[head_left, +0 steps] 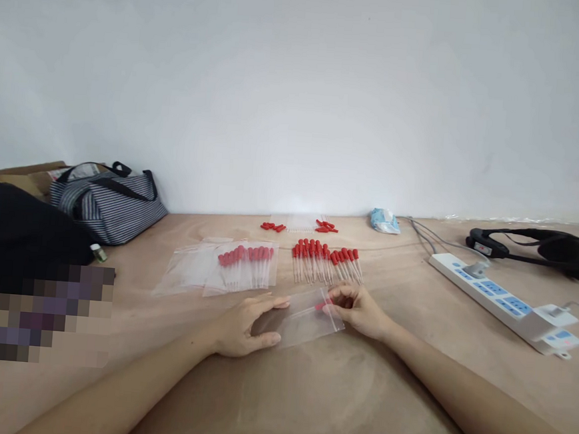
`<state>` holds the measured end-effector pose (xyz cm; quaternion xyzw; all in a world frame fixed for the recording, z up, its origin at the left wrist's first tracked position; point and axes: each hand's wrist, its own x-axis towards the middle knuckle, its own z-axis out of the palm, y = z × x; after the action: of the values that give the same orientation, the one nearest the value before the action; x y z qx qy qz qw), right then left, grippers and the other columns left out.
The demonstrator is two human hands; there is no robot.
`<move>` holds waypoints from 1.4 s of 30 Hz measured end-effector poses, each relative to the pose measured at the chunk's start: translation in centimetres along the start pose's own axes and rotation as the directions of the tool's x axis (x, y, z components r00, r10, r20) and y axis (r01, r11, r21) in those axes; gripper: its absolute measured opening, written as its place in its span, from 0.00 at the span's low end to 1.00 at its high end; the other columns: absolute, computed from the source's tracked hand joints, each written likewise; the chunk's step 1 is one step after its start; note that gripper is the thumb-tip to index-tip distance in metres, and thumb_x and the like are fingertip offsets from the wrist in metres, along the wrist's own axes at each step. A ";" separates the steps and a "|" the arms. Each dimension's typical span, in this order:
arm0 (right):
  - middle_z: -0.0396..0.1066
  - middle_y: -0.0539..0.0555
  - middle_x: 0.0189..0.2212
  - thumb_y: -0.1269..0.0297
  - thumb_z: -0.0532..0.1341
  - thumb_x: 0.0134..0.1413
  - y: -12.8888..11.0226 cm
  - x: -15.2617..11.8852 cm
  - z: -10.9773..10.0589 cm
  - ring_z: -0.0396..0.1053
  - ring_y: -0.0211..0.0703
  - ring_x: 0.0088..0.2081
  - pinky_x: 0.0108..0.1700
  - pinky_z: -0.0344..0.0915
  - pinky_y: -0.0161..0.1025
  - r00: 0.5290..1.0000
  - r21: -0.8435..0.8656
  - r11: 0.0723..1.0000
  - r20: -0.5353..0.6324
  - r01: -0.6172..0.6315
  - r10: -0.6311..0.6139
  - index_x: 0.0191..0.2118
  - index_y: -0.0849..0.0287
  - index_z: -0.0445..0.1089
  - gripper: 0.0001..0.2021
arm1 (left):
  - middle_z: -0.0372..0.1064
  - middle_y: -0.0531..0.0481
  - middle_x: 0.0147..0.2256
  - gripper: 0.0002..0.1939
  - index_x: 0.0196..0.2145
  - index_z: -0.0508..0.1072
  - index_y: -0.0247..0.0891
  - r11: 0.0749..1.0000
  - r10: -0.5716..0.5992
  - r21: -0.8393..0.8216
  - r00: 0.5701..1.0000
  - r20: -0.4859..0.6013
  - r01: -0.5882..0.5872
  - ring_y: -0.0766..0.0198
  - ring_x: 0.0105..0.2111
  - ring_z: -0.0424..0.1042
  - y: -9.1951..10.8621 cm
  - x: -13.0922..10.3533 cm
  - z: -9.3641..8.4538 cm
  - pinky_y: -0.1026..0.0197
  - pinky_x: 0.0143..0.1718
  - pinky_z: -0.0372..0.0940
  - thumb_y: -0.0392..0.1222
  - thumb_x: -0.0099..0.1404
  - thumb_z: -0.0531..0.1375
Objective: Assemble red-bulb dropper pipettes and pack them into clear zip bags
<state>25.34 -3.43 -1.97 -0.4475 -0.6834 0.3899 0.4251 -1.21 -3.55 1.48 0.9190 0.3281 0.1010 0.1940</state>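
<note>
A clear zip bag [305, 326] lies on the table between my two hands. My left hand [247, 324] rests at its left end, thumb and fingers apart, fingertips touching the plastic. At the zip end, my right hand [357, 309] is closed in a pinch on a glass dropper with a red bulb [323, 306]; the bulb shows at the bag's mouth, and the rest is hidden. Beyond my right hand lies a row of red-bulbed droppers [311, 259]. Behind my left hand, a filled bag of droppers [246, 264] rests over other clear bags [179, 272].
Loose red bulbs [272, 227] and clear tubes [299, 224] lie near the wall. A tissue pack [384, 220], power strip [503, 301] and black headset [537, 250] stand right. Left are a striped bag [119, 210], black cloth [22, 236] and small bottle [98, 253].
</note>
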 end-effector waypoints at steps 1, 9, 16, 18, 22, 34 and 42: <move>0.67 0.53 0.32 0.54 0.64 0.37 -0.1 0.0 0.0 0.64 0.37 0.30 0.31 0.61 0.35 0.999 -0.037 0.999 0.029 0.035 -0.034 0.27 0.58 0.72 0.13 | 0.55 0.50 0.55 0.27 0.55 0.54 0.45 1.000 0.007 0.003 1.000 0.004 -0.007 0.53 0.54 0.53 -0.1 0.0 0.1 0.50 0.53 0.52 0.49 0.59 0.55; 0.66 0.55 0.40 0.57 0.59 0.46 -0.7 -0.3 -0.2 0.62 0.45 0.42 0.46 0.57 0.45 0.971 -0.323 0.922 0.175 0.212 -0.162 0.33 0.52 0.74 0.10 | 0.56 0.49 0.54 0.29 0.55 0.54 0.44 0.999 0.048 -0.002 0.999 -0.010 -0.049 0.53 0.55 0.54 -0.1 0.3 0.3 0.49 0.54 0.50 0.50 0.58 0.56; 0.66 0.50 0.18 0.59 0.58 0.42 1.4 3.8 -5.4 0.62 0.36 0.21 0.25 0.57 0.32 0.937 -0.300 0.931 -0.334 -0.207 0.101 0.22 0.61 0.69 0.11 | 0.57 0.50 0.54 0.25 0.53 0.58 0.43 0.992 0.120 -0.046 0.993 -0.019 -0.121 0.58 0.53 0.56 0.0 0.4 0.3 0.51 0.56 0.47 0.48 0.59 0.55; 0.67 0.51 0.18 0.58 0.59 0.40 2.0 5.2 -6.3 0.63 0.36 0.22 0.24 0.56 0.32 0.871 -0.352 0.880 -0.474 -0.320 0.128 0.22 0.62 0.68 0.11 | 0.58 0.49 0.54 0.24 0.52 0.60 0.42 0.991 0.123 -0.044 0.992 -0.014 -0.123 0.58 0.53 0.57 0.0 0.4 0.2 0.51 0.56 0.47 0.48 0.59 0.55; 0.69 0.54 0.22 0.57 0.62 0.34 2.2 7.2 -6.0 0.66 0.40 0.26 0.25 0.55 0.32 0.813 -0.450 0.751 -0.550 -0.482 0.192 0.21 0.60 0.68 0.11 | 0.57 0.49 0.54 0.23 0.52 0.60 0.42 0.992 0.117 -0.042 0.993 -0.011 -0.117 0.59 0.53 0.57 0.1 0.4 0.2 0.52 0.56 0.48 0.48 0.59 0.55; 0.60 0.51 0.12 0.60 0.58 0.38 0.6 7.9 -5.5 0.62 0.39 0.20 0.22 0.52 0.33 0.804 -0.320 0.802 -0.512 -0.505 0.302 0.15 0.60 0.62 0.11 | 0.58 0.48 0.53 0.23 0.51 0.62 0.42 0.989 0.131 -0.058 0.991 -0.025 -0.133 0.58 0.53 0.57 0.0 0.4 0.1 0.53 0.55 0.50 0.48 0.59 0.56; 0.62 0.44 0.19 0.52 0.60 0.41 -0.4 2.3 -3.4 0.59 0.33 0.18 0.22 0.57 0.32 0.905 0.205 0.979 -0.419 0.016 0.073 0.39 0.58 0.56 0.21 | 0.57 0.50 0.54 0.24 0.52 0.60 0.44 0.991 0.117 -0.058 0.993 -0.030 -0.118 0.59 0.53 0.57 -0.1 0.3 0.2 0.51 0.56 0.47 0.47 0.58 0.56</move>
<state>27.83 -0.82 0.04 -0.4857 -0.5244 0.3572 0.6013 -0.97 -3.37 1.30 0.9290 0.2729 0.1341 0.2109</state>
